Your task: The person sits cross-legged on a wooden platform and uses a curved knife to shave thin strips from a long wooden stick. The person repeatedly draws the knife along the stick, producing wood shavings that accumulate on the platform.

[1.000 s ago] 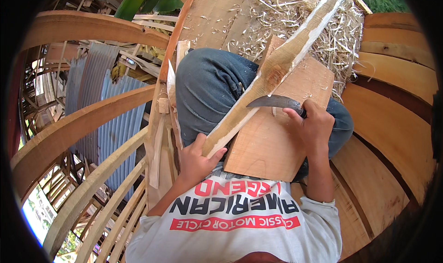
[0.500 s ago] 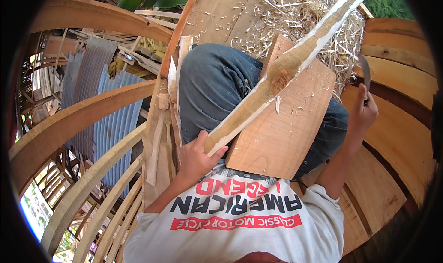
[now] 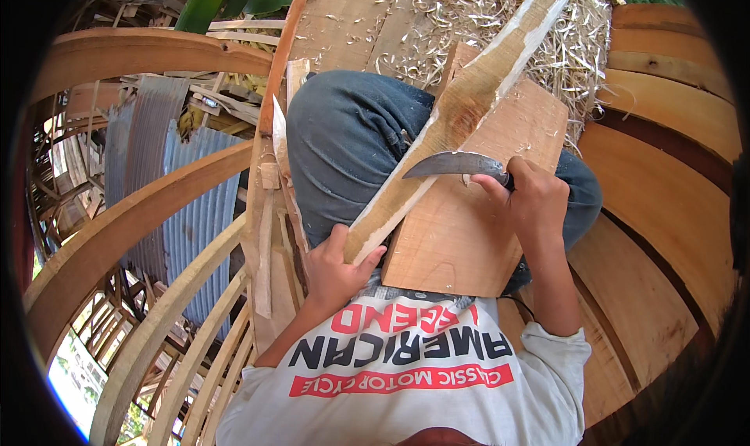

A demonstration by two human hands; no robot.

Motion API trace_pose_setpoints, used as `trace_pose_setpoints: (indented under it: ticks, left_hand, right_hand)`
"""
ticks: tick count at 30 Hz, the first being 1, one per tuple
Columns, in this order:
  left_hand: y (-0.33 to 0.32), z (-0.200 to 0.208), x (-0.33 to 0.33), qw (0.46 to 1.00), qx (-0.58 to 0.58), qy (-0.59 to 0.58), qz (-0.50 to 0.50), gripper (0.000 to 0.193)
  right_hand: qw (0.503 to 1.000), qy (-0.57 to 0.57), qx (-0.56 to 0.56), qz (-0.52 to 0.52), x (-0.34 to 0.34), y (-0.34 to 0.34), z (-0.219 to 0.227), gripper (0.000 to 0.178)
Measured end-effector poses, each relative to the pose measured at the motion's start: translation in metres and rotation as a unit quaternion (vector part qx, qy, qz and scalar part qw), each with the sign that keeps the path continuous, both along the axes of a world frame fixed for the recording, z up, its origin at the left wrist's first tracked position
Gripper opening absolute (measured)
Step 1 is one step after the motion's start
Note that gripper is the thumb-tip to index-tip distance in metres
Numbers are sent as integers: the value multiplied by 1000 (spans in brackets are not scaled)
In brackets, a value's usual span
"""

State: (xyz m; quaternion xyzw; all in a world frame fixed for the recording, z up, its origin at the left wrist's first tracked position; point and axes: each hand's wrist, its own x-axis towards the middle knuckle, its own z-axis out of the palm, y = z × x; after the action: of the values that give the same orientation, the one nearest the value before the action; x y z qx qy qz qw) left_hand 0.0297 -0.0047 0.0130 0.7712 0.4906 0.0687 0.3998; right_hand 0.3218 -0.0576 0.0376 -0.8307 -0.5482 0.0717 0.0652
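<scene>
Across the person's lap lies a flat, pale rectangular wooden board (image 3: 469, 227), and on it rests a long, rough-hewn pale wooden stave (image 3: 461, 118) running from the lower left up to the top right. The left hand (image 3: 336, 270) is wrapped around the stave's near end, while the right hand (image 3: 531, 200) is closed on the handle of a dark curved steel blade (image 3: 449, 164) whose edge meets the stave about midway. Much of the stave's upper face looks freshly cut and pale, and a thick heap of light curled wood shavings (image 3: 508, 16) lies beyond the knees, so I judge the shaping well under way; the darker patch near the blade appears still uncut. Room is tight: curved brown wooden ribs (image 3: 664, 180) close in at the right, and more bent timbers (image 3: 141, 211) at the left, leaving free swing mainly forward, over the shavings.
</scene>
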Motion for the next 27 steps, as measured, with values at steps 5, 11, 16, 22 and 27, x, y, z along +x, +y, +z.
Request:
trace_pose_setpoints:
  ticks: [5, 11, 16, 22, 27]
  left_hand:
    - [1, 5, 7, 1000, -14, 0, 7, 47]
    - [3, 1, 5, 1000, -14, -7, -6, 48]
    - [3, -1, 3, 1000, -13, -2, -9, 48]
    - [6, 0, -2, 1000, 0, 2, -19, 48]
    - [4, -1, 2, 1000, -9, -14, -16, 47]
  right_hand:
    - [999, -17, 50, 5, 8, 3, -16, 58]
    - [995, -19, 95, -18, 8, 4, -31, 57]
    - [990, -43, 134, 5, 16, 4, -38, 59]
    - [926, 34, 196, -321, 136, -34, 16, 55]
    - [974, 121, 76, -174, 52, -29, 21, 38]
